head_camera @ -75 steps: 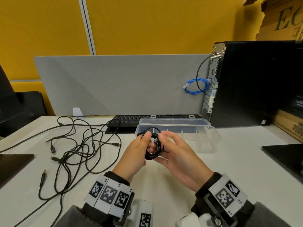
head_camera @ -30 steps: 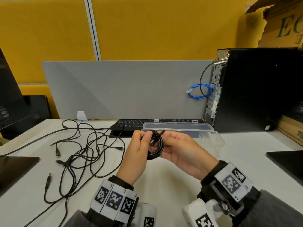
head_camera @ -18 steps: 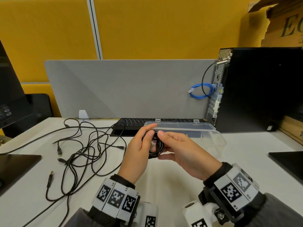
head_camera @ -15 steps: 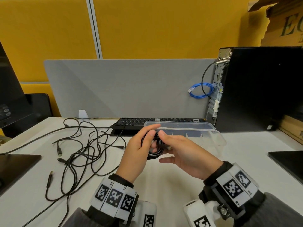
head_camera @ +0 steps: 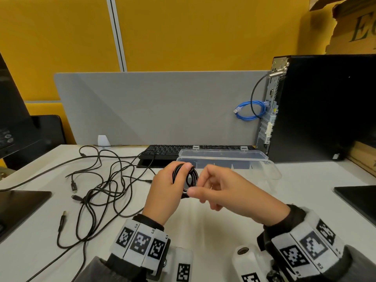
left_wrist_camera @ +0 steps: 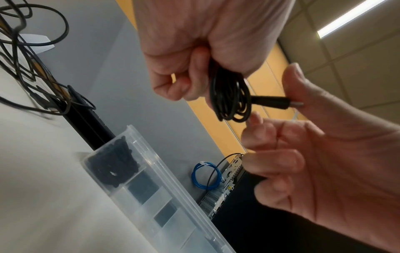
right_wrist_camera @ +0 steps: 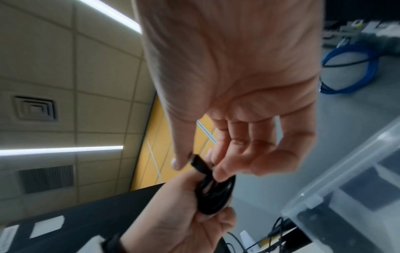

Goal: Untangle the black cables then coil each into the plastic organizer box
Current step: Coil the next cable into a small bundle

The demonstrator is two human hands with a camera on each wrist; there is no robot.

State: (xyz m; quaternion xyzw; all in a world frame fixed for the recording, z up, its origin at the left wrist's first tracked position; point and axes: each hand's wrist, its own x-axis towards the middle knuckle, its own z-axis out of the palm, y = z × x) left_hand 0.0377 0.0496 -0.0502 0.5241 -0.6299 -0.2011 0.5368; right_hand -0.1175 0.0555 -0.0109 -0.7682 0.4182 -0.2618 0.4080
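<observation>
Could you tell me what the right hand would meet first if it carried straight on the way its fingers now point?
Most likely the coiled black cable held in the left hand; the right hand is already touching it.

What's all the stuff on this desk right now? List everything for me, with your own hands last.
coiled cable: one, black, held above the desk between both hands
tangled cables: several, black, loose on the desk at left
organizer box: one, clear plastic, lid open, behind the hands; a black coil already in its end compartment in the left wrist view
keyboard: one, black, behind the box
computer tower: one, black, far right
blue cable: one, looped at the tower's back
divider panel: one, grey, behind the desk
left hand: grips the coil
right hand: thumb and fingertips pinch the coil's plug end
</observation>
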